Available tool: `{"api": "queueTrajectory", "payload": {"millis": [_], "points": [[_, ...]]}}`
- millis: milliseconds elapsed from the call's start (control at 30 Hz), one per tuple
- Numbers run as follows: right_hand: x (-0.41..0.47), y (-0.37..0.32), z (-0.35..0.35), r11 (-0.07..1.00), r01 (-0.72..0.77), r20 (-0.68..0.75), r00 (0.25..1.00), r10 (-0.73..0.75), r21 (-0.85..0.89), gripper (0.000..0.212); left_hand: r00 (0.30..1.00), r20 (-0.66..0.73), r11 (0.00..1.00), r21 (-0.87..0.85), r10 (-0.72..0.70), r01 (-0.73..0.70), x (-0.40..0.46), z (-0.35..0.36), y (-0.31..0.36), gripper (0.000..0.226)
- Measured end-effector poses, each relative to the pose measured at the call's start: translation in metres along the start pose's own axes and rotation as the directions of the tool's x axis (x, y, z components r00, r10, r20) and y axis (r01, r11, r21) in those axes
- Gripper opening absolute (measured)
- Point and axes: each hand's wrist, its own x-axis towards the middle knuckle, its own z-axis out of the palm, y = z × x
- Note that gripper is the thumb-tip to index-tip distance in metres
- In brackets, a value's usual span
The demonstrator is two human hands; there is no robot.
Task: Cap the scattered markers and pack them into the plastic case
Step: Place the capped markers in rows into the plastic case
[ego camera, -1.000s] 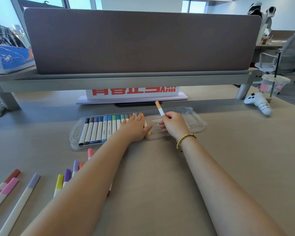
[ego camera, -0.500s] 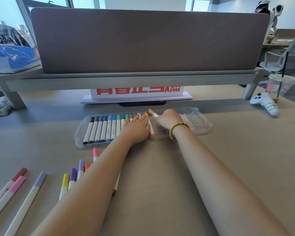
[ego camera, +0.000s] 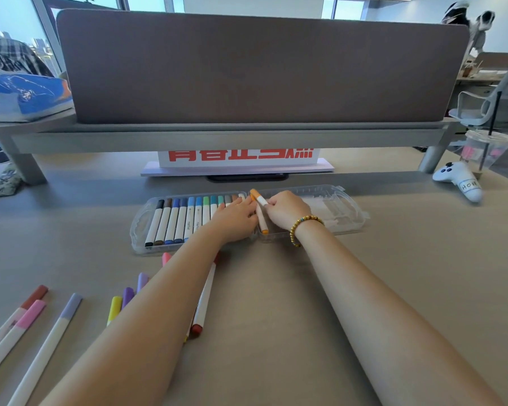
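A: Which step is going on here?

B: Packing, I'd judge. The right hand (ego camera: 285, 210) is pinching an orange-capped marker (ego camera: 258, 198) and is bringing it to the open plastic case (ego camera: 147, 218), which is lying near the table's far edge, about midway along it. The left hand (ego camera: 236, 219) is resting with fairly straight fingers on the row of packed markers (ego camera: 182, 218), apparently holding them in place; I cannot tell whether it is gripping one.

A: How is the marker lying?

B: It is tilting, with its orange cap pointing up and toward the far left, and its long axis is running back toward the palm. A second orange marker (ego camera: 263, 222) is lying just beside the hinge, with its long axis running from the far edge toward the near edge, parallel to the packed ones.

A: What is the next move calling for?

B: Probably turning the held marker parallel to its neighbours and pressing it into the next free slot at the right end of the row. The loose markers (ego camera: 30, 315) near the table's near-left corner, and the red-tipped marker (ego camera: 204, 300) under the left forearm, are waiting for packing.
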Motion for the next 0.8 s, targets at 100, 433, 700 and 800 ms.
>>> {"api": "queueTrajectory", "payload": {"millis": [100,433,700,800], "points": [[0.002,-0.002,0.0,1.0,0.003,0.004,1.0,-0.003,0.029,0.031,1.0,-0.016,1.0,0.009,-0.003,0.003,0.002,0.002,-0.001,0.044],[-0.002,-0.002,0.004,0.994,-0.013,-0.016,1.0,0.011,-0.106,0.029,0.999,-0.053,0.998,0.062,-0.003,0.006,0.007,0.009,-0.006,0.045],[-0.016,0.003,-0.006,0.963,0.185,0.067,0.982,-0.175,-0.195,0.032,0.998,-0.049,0.996,0.084,-0.027,0.031,0.007,0.014,-0.006,0.056],[-0.019,0.008,-0.007,0.949,0.214,0.076,0.976,-0.202,-0.231,0.037,0.998,-0.044,0.996,0.085,-0.034,0.037,0.006,0.014,-0.005,0.056]]}}
